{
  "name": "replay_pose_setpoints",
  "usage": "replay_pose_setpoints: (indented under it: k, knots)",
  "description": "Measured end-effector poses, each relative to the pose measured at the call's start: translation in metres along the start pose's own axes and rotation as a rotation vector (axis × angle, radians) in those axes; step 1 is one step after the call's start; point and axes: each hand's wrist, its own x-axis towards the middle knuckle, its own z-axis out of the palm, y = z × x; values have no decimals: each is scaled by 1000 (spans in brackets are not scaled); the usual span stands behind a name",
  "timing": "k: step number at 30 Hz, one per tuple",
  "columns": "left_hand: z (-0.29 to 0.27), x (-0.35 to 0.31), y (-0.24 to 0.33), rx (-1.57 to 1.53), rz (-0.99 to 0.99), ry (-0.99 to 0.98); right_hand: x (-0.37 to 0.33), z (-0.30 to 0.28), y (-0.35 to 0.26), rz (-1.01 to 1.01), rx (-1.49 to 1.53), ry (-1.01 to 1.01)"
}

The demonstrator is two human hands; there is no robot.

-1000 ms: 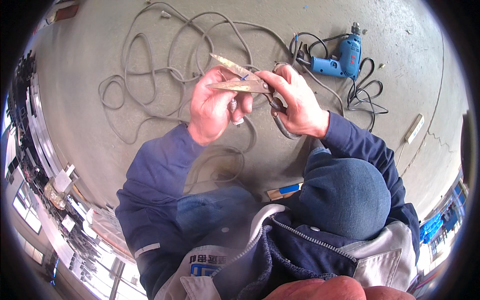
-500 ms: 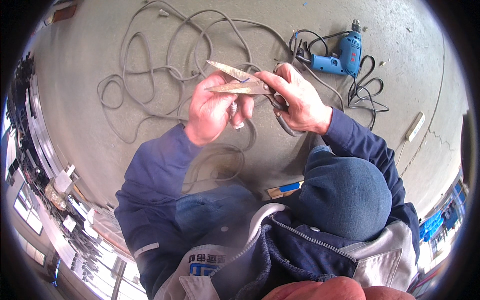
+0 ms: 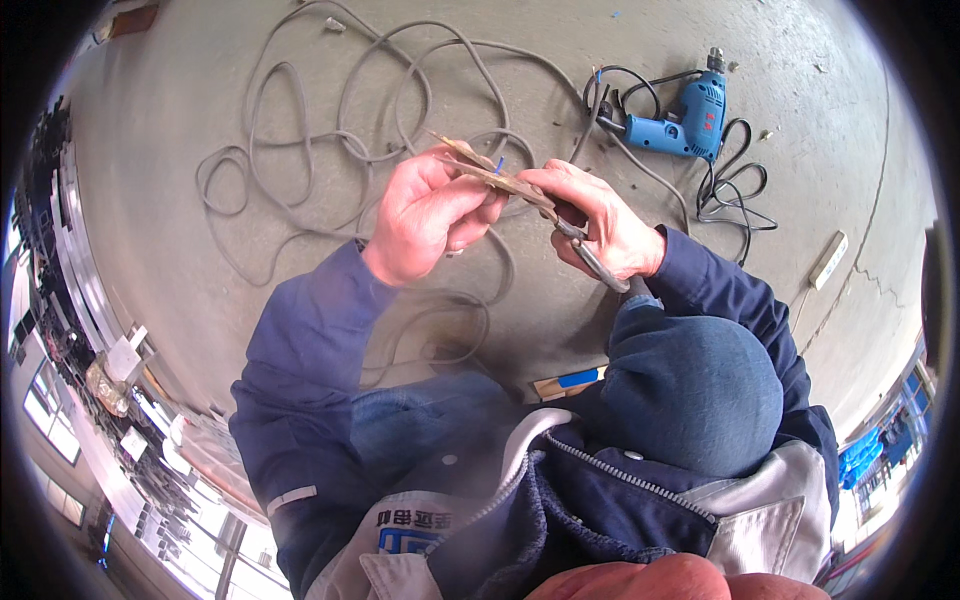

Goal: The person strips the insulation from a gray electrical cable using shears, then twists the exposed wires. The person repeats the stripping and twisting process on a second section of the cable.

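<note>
My right hand (image 3: 603, 215) is wrapped round the handles of a pair of worn, rusty scissors (image 3: 520, 187). Their blades point left and are nearly together. Between the blades a short blue wire (image 3: 500, 164) sticks up. My left hand (image 3: 420, 212) is closed in a pinch just below the blades, on the wire, whose lower part is hidden by the fingers. Behind both hands a long grey cable (image 3: 345, 95) lies in loose loops on the floor; whether the wire belongs to it is hidden.
A blue power drill (image 3: 688, 120) lies at the far right, its black cord (image 3: 742, 160) curled beside it. Farther right rests a white power strip (image 3: 829, 260). A small box with a blue patch (image 3: 580, 379) is by my knee. Metal profiles (image 3: 75, 250) stand along the left side.
The scissors have tilted, their handles dropping toward me, and the blades have come closer together around the blue wire. My left fingers have curled in more tightly under them.
</note>
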Motion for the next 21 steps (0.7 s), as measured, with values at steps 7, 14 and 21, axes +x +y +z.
replay_pose_setpoints:
  k: [7,14,21]
  knots:
    - [-4,0,2,19,-11,-18,-8,9,-9,335,629,-18]
    - [-12,0,-2,-50,29,-61,-2,-11,-5,292,598,360]
    - [-12,7,-12,195,-9,-11,-18,-5,9,274,407,184]
